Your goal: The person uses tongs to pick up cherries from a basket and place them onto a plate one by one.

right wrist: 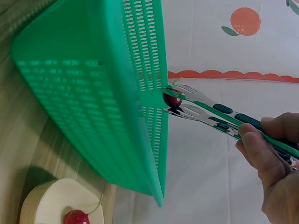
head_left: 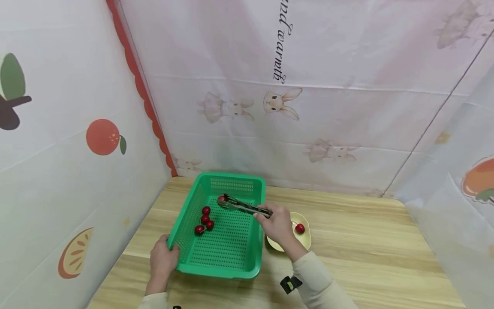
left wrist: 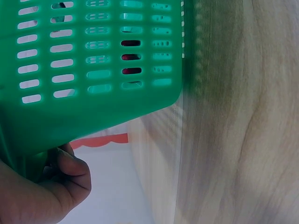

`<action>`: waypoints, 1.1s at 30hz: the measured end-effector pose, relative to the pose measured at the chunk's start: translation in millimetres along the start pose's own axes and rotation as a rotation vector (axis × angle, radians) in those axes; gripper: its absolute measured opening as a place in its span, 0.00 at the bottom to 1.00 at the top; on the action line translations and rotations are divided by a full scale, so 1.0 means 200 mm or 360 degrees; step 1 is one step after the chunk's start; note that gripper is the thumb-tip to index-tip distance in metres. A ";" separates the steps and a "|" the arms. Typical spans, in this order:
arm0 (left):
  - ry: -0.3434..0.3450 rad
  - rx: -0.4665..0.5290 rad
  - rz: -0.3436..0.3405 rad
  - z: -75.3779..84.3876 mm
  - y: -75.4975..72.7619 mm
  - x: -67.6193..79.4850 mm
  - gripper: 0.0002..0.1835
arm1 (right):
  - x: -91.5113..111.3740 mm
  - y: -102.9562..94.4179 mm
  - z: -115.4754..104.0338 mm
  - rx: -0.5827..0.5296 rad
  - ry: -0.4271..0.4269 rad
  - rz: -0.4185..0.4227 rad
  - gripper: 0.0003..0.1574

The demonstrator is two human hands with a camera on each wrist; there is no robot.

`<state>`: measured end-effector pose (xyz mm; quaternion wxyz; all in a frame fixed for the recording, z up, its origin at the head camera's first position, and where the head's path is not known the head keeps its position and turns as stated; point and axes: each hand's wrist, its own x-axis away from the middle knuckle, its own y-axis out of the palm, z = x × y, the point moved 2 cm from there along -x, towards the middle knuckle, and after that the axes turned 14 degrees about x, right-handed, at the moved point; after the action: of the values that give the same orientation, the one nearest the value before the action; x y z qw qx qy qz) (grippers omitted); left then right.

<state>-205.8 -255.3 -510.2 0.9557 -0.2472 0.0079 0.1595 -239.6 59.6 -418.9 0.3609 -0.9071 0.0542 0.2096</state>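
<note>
A green plastic basket (head_left: 221, 253) with slotted walls stands on the table. My left hand (head_left: 163, 257) grips its left rim near the front corner, the thumb and fingers bent round the edge in the left wrist view (left wrist: 56, 191). Over the right rim reaches my right hand (head_left: 278, 225), holding metal tongs (head_left: 245, 207) with fork-like tips. Between those tips is a dark red cherry (right wrist: 172, 99), inside the basket's outline toward its far end. Several more cherries (head_left: 205, 219) lie on the basket floor, left of the middle.
A small pale yellow dish (head_left: 306, 244) sits right of the basket, partly behind my right forearm, with a stemmed cherry (head_left: 299, 228) on it. The wooden table (head_left: 355, 240) meets printed cloth walls (head_left: 239, 150) at the back and sides.
</note>
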 end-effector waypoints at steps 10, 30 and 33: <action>0.0002 -0.0008 0.0017 0.00 0.00 0.00 0.20 | 0.12 -0.10 0.09 -0.0001 -0.0077 0.0147 0.10; 0.0018 -0.0005 0.0026 -0.03 0.01 0.01 0.20 | 0.38 -0.38 0.07 -0.0044 -0.0268 0.0515 0.15; 0.0028 -0.0002 0.0040 -0.03 0.01 0.00 0.20 | 0.41 -0.41 0.09 -0.0054 -0.0193 0.0528 0.15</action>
<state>-205.9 -255.5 -516.4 0.9534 -0.2490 0.0193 0.1695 -151.5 136.3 -414.3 0.3086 -0.8774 0.1778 0.3214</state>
